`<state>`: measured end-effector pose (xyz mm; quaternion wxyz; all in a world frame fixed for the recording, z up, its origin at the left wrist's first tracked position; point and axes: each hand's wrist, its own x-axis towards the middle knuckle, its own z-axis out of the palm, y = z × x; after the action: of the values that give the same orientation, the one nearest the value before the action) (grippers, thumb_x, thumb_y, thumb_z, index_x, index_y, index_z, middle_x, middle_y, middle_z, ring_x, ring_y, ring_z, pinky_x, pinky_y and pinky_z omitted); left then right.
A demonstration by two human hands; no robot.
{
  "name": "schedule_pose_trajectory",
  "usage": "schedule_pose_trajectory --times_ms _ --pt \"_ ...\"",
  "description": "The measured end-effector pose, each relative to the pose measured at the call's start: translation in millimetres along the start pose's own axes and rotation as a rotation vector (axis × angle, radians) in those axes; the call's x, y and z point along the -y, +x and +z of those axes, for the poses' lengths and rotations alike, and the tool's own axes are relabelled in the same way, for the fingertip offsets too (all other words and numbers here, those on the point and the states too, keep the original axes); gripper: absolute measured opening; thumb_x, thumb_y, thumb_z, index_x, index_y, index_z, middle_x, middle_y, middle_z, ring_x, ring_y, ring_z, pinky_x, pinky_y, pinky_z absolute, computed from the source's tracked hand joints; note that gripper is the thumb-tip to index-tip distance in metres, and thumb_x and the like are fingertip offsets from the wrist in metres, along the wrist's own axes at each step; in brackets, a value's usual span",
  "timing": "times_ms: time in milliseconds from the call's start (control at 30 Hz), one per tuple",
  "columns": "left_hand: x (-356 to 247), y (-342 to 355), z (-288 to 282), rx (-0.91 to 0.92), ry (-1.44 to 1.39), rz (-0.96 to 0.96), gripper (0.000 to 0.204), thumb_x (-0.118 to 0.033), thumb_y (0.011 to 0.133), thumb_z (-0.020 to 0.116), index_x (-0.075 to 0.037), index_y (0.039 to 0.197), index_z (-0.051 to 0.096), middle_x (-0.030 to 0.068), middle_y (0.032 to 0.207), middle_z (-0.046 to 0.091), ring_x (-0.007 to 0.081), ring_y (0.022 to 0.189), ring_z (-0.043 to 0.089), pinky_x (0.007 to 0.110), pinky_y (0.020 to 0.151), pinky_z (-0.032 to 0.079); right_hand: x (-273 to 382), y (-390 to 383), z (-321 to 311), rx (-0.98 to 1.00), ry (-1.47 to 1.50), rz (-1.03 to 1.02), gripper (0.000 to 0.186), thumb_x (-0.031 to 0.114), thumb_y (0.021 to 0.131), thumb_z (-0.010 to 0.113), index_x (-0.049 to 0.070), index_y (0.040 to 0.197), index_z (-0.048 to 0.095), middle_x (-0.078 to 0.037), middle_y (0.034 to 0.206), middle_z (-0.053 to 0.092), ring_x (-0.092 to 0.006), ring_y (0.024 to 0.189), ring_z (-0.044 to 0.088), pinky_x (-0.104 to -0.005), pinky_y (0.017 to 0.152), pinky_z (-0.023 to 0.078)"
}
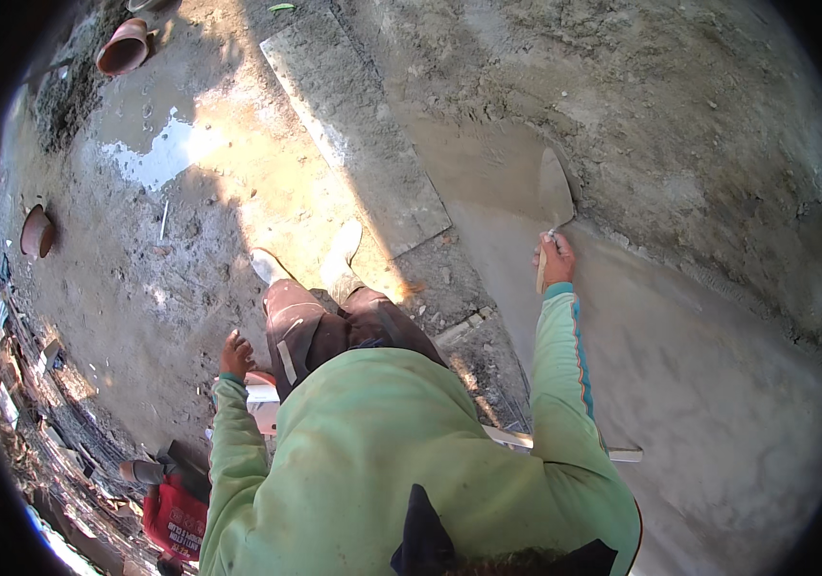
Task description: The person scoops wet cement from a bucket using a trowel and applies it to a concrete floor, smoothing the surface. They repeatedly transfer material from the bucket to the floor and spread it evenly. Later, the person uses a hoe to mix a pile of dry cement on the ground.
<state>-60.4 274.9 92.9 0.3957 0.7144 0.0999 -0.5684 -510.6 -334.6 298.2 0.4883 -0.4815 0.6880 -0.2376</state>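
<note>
My right hand point(555, 259) is closed round the handle of a pointed trowel point(555, 190). The trowel's blade lies flat on smooth wet mortar point(497, 187), close to where the mortar meets rougher ground. My left hand point(236, 355) hangs beside my left thigh, its fingers loosely curled and apart, with nothing seen in it. Just below that hand, a pinkish-white object point(262, 401) shows partly behind my sleeve; its kind is unclear.
A long mortar-covered board point(363, 134) lies ahead, left of the wet strip. Clay-coloured pots point(125, 48) and a puddle point(156, 154) are at far left. A pale strip point(625, 454) shows by my right elbow. Another person in a red shirt point(176, 518) is at lower left.
</note>
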Motion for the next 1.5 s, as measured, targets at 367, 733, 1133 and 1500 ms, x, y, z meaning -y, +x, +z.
schedule_pose_trajectory --times_ms 367,733,1133,1500 --pt "68.9 -90.1 22.1 -0.153 -0.383 -0.212 0.053 -0.019 0.089 0.060 -0.016 0.139 0.046 0.0022 0.108 0.062 0.0163 0.084 0.061 0.038 0.064 0.050 -140.9 7.1 -32.4 0.102 -0.673 0.089 0.024 0.021 0.085 0.066 0.002 0.098 0.062 -0.014 0.078 0.065 -0.0238 0.057 0.062 -0.0377 0.053 0.051" --pt "-13.3 -112.2 31.0 -0.284 -0.237 0.000 0.061 -0.018 0.091 0.060 -0.009 0.147 0.038 0.0134 0.132 0.054 0.0239 0.103 0.060 0.036 0.074 0.054 -42.5 149.3 128.3 0.121 -0.890 -0.135 0.024 0.021 0.085 0.069 0.003 0.101 0.064 -0.008 0.080 0.067 -0.0207 0.059 0.065 -0.0374 0.052 0.053" --pt "32.5 -38.6 20.4 -0.113 -0.109 0.074 0.062 -0.012 0.089 0.061 -0.004 0.146 0.036 0.0184 0.130 0.054 0.0237 0.097 0.061 0.033 0.067 0.052 89.9 67.0 91.8 0.211 -0.221 0.093 0.021 0.021 0.091 0.065 0.006 0.106 0.061 -0.005 0.078 0.063 -0.0160 0.055 0.059 -0.0316 0.045 0.049" --pt "70.2 -113.1 76.0 -0.117 0.017 -0.143 0.049 -0.011 0.089 0.054 -0.005 0.137 0.048 0.0125 0.116 0.061 0.0216 0.084 0.062 0.038 0.067 0.054 36.4 -14.2 16.7 0.071 -0.066 -0.251 0.023 0.025 0.097 0.054 0.008 0.112 0.060 -0.004 0.076 0.059 -0.0122 0.054 0.055 -0.0274 0.047 0.045"
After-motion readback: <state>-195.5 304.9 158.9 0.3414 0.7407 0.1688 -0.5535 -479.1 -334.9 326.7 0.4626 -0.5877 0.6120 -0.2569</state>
